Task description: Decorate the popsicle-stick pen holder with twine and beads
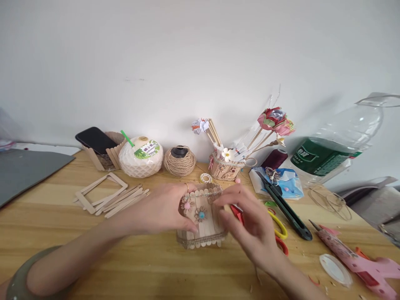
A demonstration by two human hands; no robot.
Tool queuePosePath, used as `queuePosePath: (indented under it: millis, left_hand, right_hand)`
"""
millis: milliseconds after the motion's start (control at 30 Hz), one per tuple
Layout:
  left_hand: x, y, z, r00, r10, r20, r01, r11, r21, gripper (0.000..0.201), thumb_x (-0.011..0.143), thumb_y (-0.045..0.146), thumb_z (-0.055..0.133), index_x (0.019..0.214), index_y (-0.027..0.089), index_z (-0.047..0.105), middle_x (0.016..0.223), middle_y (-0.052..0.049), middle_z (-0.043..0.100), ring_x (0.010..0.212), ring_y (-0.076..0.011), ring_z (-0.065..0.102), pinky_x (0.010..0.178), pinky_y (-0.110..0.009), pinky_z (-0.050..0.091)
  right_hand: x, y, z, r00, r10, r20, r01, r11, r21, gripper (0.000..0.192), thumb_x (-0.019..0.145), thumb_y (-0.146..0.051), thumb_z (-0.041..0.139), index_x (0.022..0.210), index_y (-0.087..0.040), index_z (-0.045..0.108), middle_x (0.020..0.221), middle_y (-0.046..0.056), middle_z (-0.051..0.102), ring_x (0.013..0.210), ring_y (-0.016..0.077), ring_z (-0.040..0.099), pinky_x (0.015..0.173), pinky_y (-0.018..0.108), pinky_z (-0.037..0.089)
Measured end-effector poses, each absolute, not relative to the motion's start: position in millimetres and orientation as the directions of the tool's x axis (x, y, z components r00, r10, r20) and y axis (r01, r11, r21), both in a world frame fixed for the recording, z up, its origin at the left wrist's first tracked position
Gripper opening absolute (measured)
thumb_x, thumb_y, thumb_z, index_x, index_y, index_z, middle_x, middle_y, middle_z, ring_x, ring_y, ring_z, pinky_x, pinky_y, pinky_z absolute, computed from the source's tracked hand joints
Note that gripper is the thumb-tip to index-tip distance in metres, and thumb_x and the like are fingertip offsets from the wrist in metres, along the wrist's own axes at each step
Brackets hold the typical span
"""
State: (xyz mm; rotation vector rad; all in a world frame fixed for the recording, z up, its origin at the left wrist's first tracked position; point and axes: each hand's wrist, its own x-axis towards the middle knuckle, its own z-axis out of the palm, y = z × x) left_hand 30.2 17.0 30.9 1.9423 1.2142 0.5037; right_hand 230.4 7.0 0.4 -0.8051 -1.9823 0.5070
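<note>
A small box made of craft sticks (203, 227) stands on the wooden table (125, 266), trimmed with lace at top and bottom and decorated with small flowers. My left hand (162, 208) grips the box's left side, thumb on its front. My right hand (250, 221) rests against the box's right upper edge with fingertips pinched at the rim; whether it holds a small piece I cannot tell.
Loose craft sticks and a stick frame (103, 193) lie at left. Behind are a coconut drink (141, 156), twine ball (179, 160), and stick holder with paper flowers (226, 166). Right: utility knife (286, 206), scissors (276, 229), pink glue gun (353, 260), plastic bottle (337, 146).
</note>
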Motion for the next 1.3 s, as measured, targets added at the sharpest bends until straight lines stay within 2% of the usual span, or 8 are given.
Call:
queuePosePath:
  millis: [67, 133, 233, 300, 433, 700, 933, 1300]
  left_hand:
    - [30.0, 18.3, 30.2, 0.467, 0.88, -0.091, 0.585, -0.23, 0.778, 0.031, 0.059, 0.034, 0.075, 0.08, 0.021, 0.056, 0.072, 0.005, 0.06, 0.07, -0.0175, 0.056, 0.057, -0.022, 0.037]
    - [30.3, 19.6, 29.9, 0.472, 0.874, -0.112, 0.596, -0.223, 0.772, 0.031, 0.058, 0.034, 0.075, 0.079, 0.022, 0.056, 0.073, 0.005, 0.061, 0.07, -0.0179, 0.057, 0.057, -0.023, 0.038]
    - [31.4, 20.0, 30.9, 0.472, 0.873, -0.127, 0.615, -0.223, 0.756, 0.032, 0.057, 0.034, 0.075, 0.079, 0.022, 0.055, 0.072, 0.005, 0.06, 0.07, -0.0182, 0.056, 0.057, -0.023, 0.037]
    - [31.9, 19.2, 32.1, 0.47, 0.874, -0.124, 0.634, -0.237, 0.736, 0.031, 0.057, 0.031, 0.075, 0.078, 0.022, 0.053, 0.072, 0.005, 0.059, 0.07, -0.0179, 0.055, 0.057, -0.023, 0.037]
    - [32.1, 17.1, 33.5, 0.48, 0.867, -0.135, 0.658, -0.254, 0.709, 0.027, 0.059, 0.029, 0.071, 0.076, 0.02, 0.052, 0.073, 0.004, 0.056, 0.069, -0.0166, 0.053, 0.055, -0.022, 0.036]
    - [36.2, 11.7, 32.4, 0.453, 0.852, -0.261, 0.594, -0.07, 0.802, 0.024, 0.062, 0.027, 0.066, 0.078, 0.02, 0.05, 0.064, 0.007, 0.045, 0.058, -0.0115, 0.04, 0.05, -0.021, 0.028]
    - [41.8, 9.8, 43.1, 0.401, 0.85, -0.341, 0.624, 0.019, 0.781, 0.016, 0.063, 0.021, 0.062, 0.073, 0.018, 0.049, 0.06, 0.008, 0.039, 0.056, -0.01, 0.035, 0.051, -0.022, 0.026]
    - [29.1, 16.9, 33.8, 0.537, 0.785, -0.308, 0.527, -0.028, 0.849, 0.02, 0.068, 0.024, 0.064, 0.07, 0.018, 0.045, 0.063, 0.007, 0.038, 0.059, -0.01, 0.033, 0.053, -0.022, 0.025]
  right_hand:
    - [234.9, 10.8, -2.3, -0.251, 0.782, 0.57, 0.298, 0.623, -0.723, 0.012, 0.086, -0.019, 0.048, 0.094, -0.025, 0.055, 0.092, 0.003, 0.055, 0.09, 0.0188, 0.053, 0.081, 0.034, 0.045]
    - [237.4, 14.1, -6.8, -0.216, 0.839, 0.499, 0.274, 0.543, -0.794, 0.02, 0.086, -0.023, 0.049, 0.106, -0.027, 0.05, 0.109, 0.004, 0.051, 0.109, 0.0213, 0.047, 0.096, 0.04, 0.037]
    - [236.6, 15.5, -12.2, -0.366, 0.869, 0.332, 0.291, 0.446, -0.846, 0.047, 0.083, -0.026, 0.053, 0.126, -0.028, 0.034, 0.135, 0.006, 0.034, 0.129, 0.0235, 0.029, 0.108, 0.044, 0.023]
    - [234.3, 14.3, -13.6, -0.462, 0.855, 0.235, 0.338, 0.415, -0.845, 0.063, 0.078, -0.025, 0.057, 0.132, -0.026, 0.024, 0.141, 0.008, 0.025, 0.133, 0.0246, 0.023, 0.11, 0.044, 0.02]
    - [231.4, 11.8, -14.0, -0.515, 0.837, 0.185, 0.412, 0.431, -0.803, 0.076, 0.073, -0.02, 0.059, 0.134, -0.024, 0.014, 0.141, 0.012, 0.021, 0.131, 0.0266, 0.025, 0.108, 0.046, 0.023]
    - [233.9, 10.0, -13.8, -0.546, 0.804, 0.235, 0.41, 0.502, -0.762, 0.08, 0.067, -0.012, 0.056, 0.133, -0.026, 0.014, 0.137, 0.012, 0.027, 0.129, 0.0287, 0.028, 0.106, 0.049, 0.026]
    - [233.3, 8.6, -16.1, -0.57, 0.778, 0.263, 0.411, 0.547, -0.729, 0.081, 0.064, -0.01, 0.054, 0.132, -0.024, 0.012, 0.138, 0.012, 0.024, 0.132, 0.0263, 0.022, 0.108, 0.047, 0.023]
    - [230.9, 6.4, -14.8, -0.576, 0.772, 0.27, 0.393, 0.55, -0.737, 0.079, 0.062, -0.006, 0.053, 0.13, -0.024, 0.014, 0.136, 0.012, 0.025, 0.132, 0.0255, 0.022, 0.109, 0.047, 0.021]
